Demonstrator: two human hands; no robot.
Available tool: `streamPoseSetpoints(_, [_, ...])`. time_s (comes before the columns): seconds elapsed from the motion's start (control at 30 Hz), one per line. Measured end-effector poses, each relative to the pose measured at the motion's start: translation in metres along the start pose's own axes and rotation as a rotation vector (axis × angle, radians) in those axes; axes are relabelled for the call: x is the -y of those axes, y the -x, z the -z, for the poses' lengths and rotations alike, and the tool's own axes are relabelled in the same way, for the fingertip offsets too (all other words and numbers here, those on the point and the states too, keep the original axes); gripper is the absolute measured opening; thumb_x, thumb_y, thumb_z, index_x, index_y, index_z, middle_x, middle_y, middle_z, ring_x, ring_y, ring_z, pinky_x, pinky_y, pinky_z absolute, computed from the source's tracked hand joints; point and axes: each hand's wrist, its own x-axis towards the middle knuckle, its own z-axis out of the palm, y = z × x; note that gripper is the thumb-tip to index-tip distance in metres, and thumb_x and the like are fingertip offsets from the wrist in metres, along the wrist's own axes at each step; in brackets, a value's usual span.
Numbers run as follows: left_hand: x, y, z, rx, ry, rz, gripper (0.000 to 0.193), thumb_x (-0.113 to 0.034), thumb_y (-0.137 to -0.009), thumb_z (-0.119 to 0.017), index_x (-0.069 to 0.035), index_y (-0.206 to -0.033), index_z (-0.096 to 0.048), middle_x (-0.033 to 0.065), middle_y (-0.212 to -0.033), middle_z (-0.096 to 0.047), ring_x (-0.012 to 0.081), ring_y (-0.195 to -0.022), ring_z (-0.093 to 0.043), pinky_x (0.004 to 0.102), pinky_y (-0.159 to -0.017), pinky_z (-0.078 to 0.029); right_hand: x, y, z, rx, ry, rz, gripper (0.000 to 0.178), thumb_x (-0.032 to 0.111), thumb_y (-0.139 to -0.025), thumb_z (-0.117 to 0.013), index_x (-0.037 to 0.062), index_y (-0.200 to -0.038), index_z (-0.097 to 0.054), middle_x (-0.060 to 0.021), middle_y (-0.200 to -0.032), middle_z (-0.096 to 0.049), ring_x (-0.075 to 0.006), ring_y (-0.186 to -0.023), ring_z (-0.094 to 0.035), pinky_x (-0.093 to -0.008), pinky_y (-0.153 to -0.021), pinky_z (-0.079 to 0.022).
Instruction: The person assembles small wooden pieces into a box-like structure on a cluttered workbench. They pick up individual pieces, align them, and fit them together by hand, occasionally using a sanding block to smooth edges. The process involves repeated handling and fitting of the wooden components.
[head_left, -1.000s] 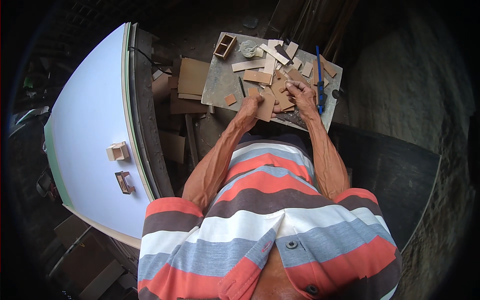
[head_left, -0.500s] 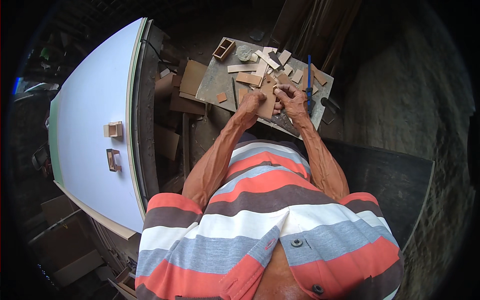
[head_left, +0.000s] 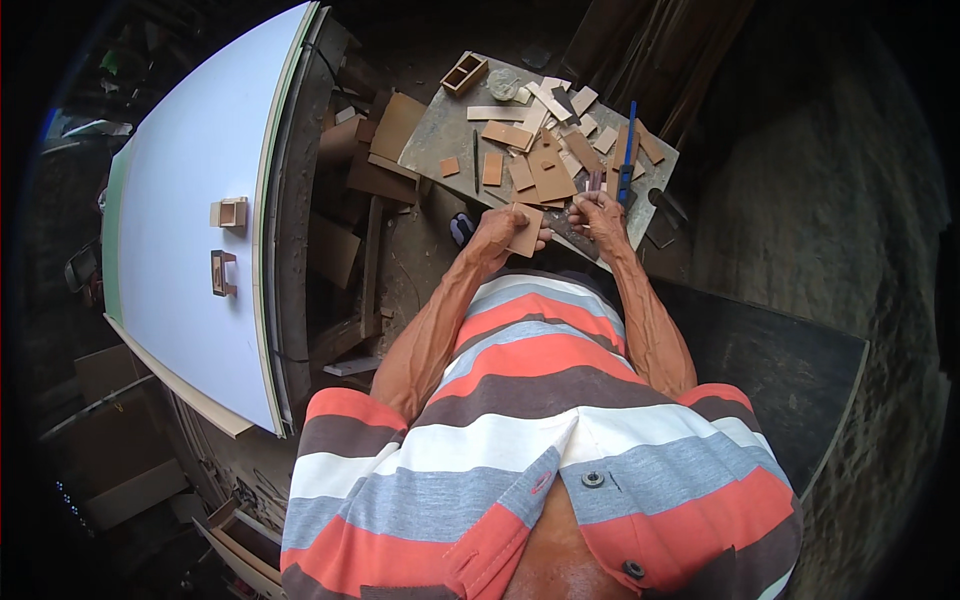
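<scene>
My left hand (head_left: pixel 497 235) grips a thin brown wooden rectangle (head_left: pixel 528 234) by its side, just off the near edge of the work table. A short gap to the right, my right hand (head_left: pixel 600 216) has its fingers pinched together. Whatever sits in that pinch is too small to make out. Beyond both hands, a larger brown wooden panel (head_left: pixel 552 178) lies among loose strips. A blue bar-like tool (head_left: pixel 628 155) rests on the table's right side. On the left lie a small brown square (head_left: pixel 450 166) and a thin dark stick-like tool (head_left: pixel 476 148).
The worn table (head_left: pixel 425 150) carries several pale wood strips (head_left: pixel 495 113), a small open wooden box (head_left: pixel 464 73) and a clear round container (head_left: pixel 503 84). To the left, a large white board (head_left: pixel 190 130) bears two small wooden pieces. Scrap boards (head_left: pixel 398 128) lean between them.
My hands have drawn apart and slightly toward me. My left hand still holds the brown wooden rectangle; my right has come away from it. The whole view has shifted a little.
</scene>
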Motion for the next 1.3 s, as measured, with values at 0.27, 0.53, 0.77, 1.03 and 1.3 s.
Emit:
streamPoseSetpoints(0.27, [0.004,-0.008,0.013,-0.092,-0.024,-0.138,0.026,-0.015,-0.094,-0.052,0.008,-0.107,-0.054,0.016,-0.094,-0.065,0.0205,-0.074,-0.067,0.0291,-0.066,-0.059,-0.039,-0.018,0.002,0.013,0.092,-0.077,0.022,0.014,-0.084,-0.067,0.002,-0.103,-0.063,-0.0039,-0.087,-0.069,-0.0094,-0.07,-0.063,-0.0213,-0.059,-0.05])
streamPoseSetpoints(0.53, [0.003,-0.004,0.029,-0.151,-0.012,-0.128,0.042,-0.032,-0.1,-0.044,0.008,-0.108,-0.054,0.0158,-0.088,-0.066,0.0198,-0.068,-0.067,0.0278,-0.058,-0.058,-0.058,-0.089,0.008,-0.131,0.613,0.128,0.027,0.018,-0.077,-0.071,-0.0001,-0.097,-0.069,-0.0096,-0.087,-0.069,-0.0173,-0.078,-0.064,-0.0302,-0.073,-0.05])
streamPoseSetpoints(0.77, [-0.007,-0.008,0.043,-0.174,-0.029,-0.101,0.033,-0.023,-0.099,-0.044,0.007,-0.109,-0.053,0.0171,-0.096,-0.065,0.0215,-0.077,-0.066,0.0314,-0.064,-0.058,-0.047,-0.119,0.0,-0.27,0.838,0.481,0.033,0.028,-0.081,-0.058,0.0024,-0.099,-0.068,-0.0187,-0.094,-0.068,-0.033,-0.087,-0.065,-0.038,-0.081,-0.05])
streamPoseSetpoints(1.03, [-0.019,-0.025,0.053,-0.257,-0.139,-0.087,0.024,0.002,-0.082,-0.057,0.004,-0.105,-0.055,0.0144,-0.097,-0.064,0.0175,-0.075,-0.065,0.0289,-0.064,-0.057,-0.041,-0.14,-0.005,-0.22,1.177,0.429,0.027,0.024,-0.081,-0.052,0.0014,-0.084,-0.066,-0.0223,-0.082,-0.064,-0.0375,-0.081,-0.064,-0.0461,-0.073,-0.049])
streamPoseSetpoints(1.3, [-0.038,-0.031,0.065,-0.281,-0.221,-0.021,0.022,-0.005,-0.084,-0.062,0.002,-0.104,-0.058,0.0098,-0.089,-0.066,0.0147,-0.072,-0.064,0.027,-0.062,-0.056,-0.001,-0.149,-0.037,-0.265,1.004,0.335,0.028,0.028,-0.081,-0.054,0.0042,-0.096,-0.059,-0.0201,-0.084,-0.063,-0.0382,-0.079,-0.063,-0.0474,-0.069,-0.049])
